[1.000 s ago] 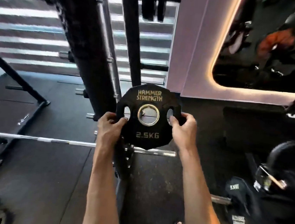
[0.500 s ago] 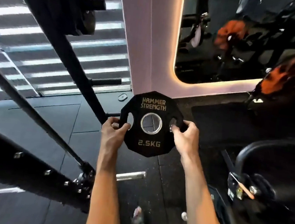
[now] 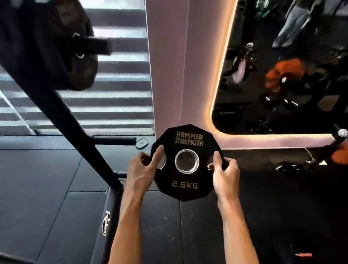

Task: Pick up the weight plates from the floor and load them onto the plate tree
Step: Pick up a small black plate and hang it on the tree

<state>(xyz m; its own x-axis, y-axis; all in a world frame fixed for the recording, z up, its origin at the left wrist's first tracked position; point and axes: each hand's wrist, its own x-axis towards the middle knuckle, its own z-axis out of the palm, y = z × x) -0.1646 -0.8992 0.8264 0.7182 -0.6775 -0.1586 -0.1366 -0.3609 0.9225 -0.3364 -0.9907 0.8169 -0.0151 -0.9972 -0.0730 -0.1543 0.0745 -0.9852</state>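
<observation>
both hands [image 3: 143, 167] [image 3: 225, 175] hold 2.5kg plate [image 3: 184, 185] upright.

The 2.5 kg weight plate [image 3: 185, 177] has a black matt coating that looks like rubber, and its letters are printed in a dull gold colour. Its centre ring [image 3: 197, 163] is bright polished metal which reflects the light. The plate tree upright [image 3: 75, 129] is metal with smooth black paint of low sheen. The loaded plates [image 3: 55, 38] are blurred; they seem dark, with a soft shine. The floor mats [image 3: 22, 179] are black matt rubber, a little dusty. The mirror [image 3: 307, 60] is glossy glass, and the wall panel [image 3: 169, 66] beside it is smooth and matt.
</observation>
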